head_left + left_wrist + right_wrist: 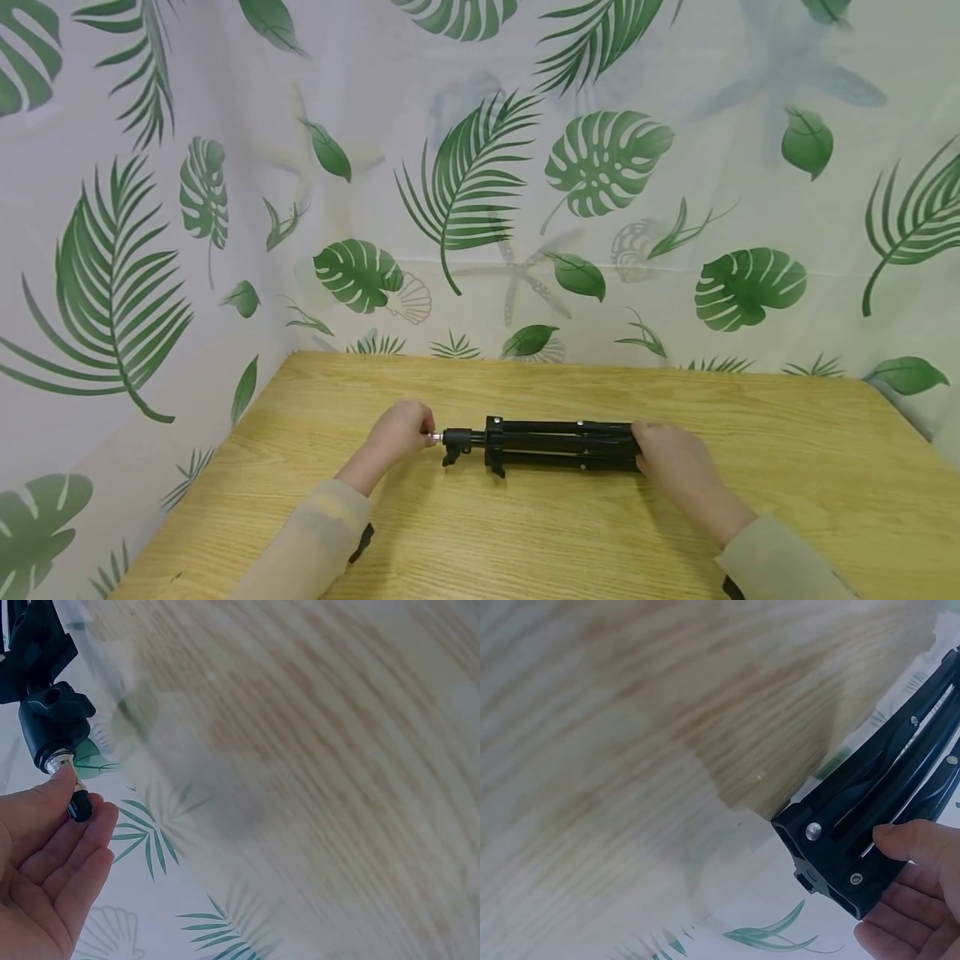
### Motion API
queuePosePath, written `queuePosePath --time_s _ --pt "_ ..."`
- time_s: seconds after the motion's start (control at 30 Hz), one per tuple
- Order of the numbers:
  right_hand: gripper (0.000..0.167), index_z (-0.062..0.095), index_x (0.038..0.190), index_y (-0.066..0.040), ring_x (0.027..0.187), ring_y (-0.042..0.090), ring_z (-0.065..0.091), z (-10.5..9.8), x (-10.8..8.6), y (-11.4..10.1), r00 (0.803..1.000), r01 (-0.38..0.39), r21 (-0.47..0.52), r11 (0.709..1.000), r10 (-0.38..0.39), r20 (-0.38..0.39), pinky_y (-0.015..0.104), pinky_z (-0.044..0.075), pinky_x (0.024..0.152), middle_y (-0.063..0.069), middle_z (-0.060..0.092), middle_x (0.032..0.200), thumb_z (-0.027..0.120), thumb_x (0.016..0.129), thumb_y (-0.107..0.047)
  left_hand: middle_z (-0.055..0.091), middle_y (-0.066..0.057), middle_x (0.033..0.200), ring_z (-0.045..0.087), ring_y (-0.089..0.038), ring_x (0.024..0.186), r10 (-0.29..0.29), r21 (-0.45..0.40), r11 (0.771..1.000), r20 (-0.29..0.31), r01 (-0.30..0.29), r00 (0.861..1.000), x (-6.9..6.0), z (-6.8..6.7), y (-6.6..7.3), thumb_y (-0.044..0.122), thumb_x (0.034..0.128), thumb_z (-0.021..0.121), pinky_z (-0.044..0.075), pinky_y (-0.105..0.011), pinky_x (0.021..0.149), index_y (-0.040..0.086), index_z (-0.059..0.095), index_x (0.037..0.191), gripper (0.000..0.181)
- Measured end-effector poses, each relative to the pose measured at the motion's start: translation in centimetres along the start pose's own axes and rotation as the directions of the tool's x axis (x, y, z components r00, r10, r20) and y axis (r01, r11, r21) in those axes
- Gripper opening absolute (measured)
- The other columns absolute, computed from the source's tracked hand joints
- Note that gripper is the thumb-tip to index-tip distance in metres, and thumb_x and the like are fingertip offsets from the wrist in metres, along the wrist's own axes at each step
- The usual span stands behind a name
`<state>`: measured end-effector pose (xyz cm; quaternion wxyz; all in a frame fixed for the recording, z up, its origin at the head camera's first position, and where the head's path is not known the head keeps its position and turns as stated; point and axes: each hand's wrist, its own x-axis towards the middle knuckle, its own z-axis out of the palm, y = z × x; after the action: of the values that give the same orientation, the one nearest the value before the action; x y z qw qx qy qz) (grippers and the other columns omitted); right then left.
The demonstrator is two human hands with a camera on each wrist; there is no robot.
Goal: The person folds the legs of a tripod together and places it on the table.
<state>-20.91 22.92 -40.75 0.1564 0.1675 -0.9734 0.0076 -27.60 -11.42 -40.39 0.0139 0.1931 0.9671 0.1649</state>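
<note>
A folded black tripod (pixel 570 443) lies crosswise between both hands, over the wooden table. At its left end, my left hand (pixel 401 431) pinches the silver and black tip (pixel 77 804) between thumb and fingers. Beside that tip is a black collar with a clamp knob (pixel 64 709). My right hand (pixel 675 465) grips the legs at the other end. In the right wrist view, the thumb presses on the legs and the fingers of the right hand (pixel 919 900) curl beneath, close to the riveted end (pixel 832 859).
The light wood table (pixel 480 533) extends all around the tripod. Behind it and to the left hangs a white cloth (pixel 480 333) printed with green leaves, shells and starfish. Dark straps (pixel 362 543) show at the sleeve cuffs.
</note>
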Motion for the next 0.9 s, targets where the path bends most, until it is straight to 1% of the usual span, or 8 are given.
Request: queuePosePath --time_s 0.2,0.37,0.73,0.9 --pt "0.025 0.058 0.080 0.001 0.052 0.020 0.055 -0.02 0.00 -0.35 1.000 0.014 -0.012 1.000 -0.014 -0.020 0.028 0.045 0.044 0.010 0.059 0.066 0.077 0.064 -0.005 0.054 0.002 0.063 0.048 -0.012 0.057 -0.008 0.014 1.000 0.014 0.008 1.000 0.00 0.13 -0.10 0.010 0.0750 0.070 0.043 -0.027 0.055 0.008 0.062 0.067 0.012" --pt "0.026 0.058 0.081 0.001 0.057 0.023 0.057 0.02 0.01 -0.52 1.000 0.014 -0.027 1.000 -0.014 -0.018 0.030 0.046 0.047 0.012 0.060 0.070 0.077 0.065 -0.006 0.054 0.002 0.063 0.048 -0.011 0.058 -0.024 0.013 1.000 0.031 0.024 0.999 0.02 0.30 -0.17 0.009 0.0756 0.070 0.043 -0.027 0.055 0.007 0.062 0.066 0.013" --pt "0.027 0.058 0.081 0.001 0.055 0.021 0.056 0.19 -0.07 -0.50 0.999 0.015 -0.031 0.999 -0.016 -0.028 0.029 0.046 0.046 0.011 0.060 0.070 0.078 0.064 -0.007 0.053 0.002 0.064 0.047 -0.012 0.059 -0.029 0.035 0.999 0.021 0.028 0.999 0.07 0.44 -0.12 0.012 0.0770 0.069 0.042 -0.027 0.055 0.008 0.061 0.067 0.013" --pt "0.027 0.058 0.082 0.001 0.055 0.020 0.056 0.16 -0.12 -0.58 1.000 0.015 -0.027 1.000 -0.016 -0.020 0.028 0.046 0.046 0.011 0.060 0.070 0.077 0.064 -0.007 0.055 0.001 0.066 0.050 -0.013 0.061 -0.016 0.030 0.999 0.009 0.015 1.000 0.00 0.51 -0.09 0.010 0.0777 0.068 0.044 -0.028 0.058 0.006 0.062 0.070 0.010"
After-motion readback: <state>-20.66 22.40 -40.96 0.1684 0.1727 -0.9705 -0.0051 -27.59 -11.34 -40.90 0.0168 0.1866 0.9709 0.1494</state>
